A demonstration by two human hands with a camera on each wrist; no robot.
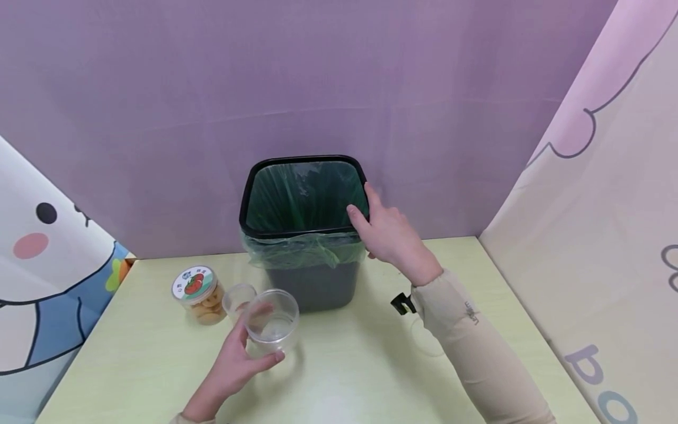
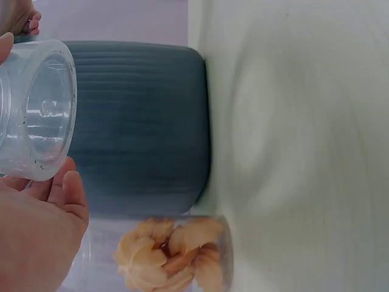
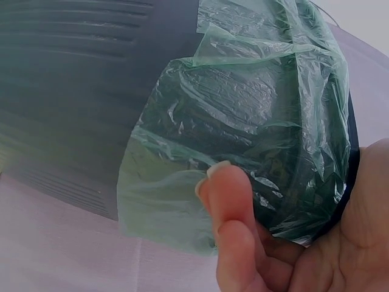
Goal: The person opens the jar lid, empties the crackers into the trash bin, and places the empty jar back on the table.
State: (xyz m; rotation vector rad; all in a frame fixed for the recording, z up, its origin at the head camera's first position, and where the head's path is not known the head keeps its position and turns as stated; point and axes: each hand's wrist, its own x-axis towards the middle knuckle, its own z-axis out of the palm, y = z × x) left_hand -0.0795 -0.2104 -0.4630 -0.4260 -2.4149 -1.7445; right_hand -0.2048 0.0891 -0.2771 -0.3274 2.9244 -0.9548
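Observation:
My left hand [image 1: 233, 362] holds a clear plastic jar [image 1: 274, 327], tilted, with its round end facing up in the head view. The thumb lies along its near side and the fingers are behind it, seen through the plastic. Just beyond it is another clear round piece [image 1: 238, 299], partly covered. In front of me stands a dark grey trash bin [image 1: 312, 285] with a black rim and a green bag [image 1: 296, 250] folded over the edge. My right hand [image 1: 389, 232] grips the bin's right rim, thumb on the inner side and fingers outside against the bag [image 3: 243, 109].
A lidded jar of cookies [image 1: 203, 300] stands left of the bin on the pale table [image 1: 344, 365]. Under my right forearm lies a faint clear ring [image 1: 426, 338]. A black clip [image 1: 404, 303] juts from the right sleeve. A purple curtain [image 1: 318, 76] hangs behind the bin.

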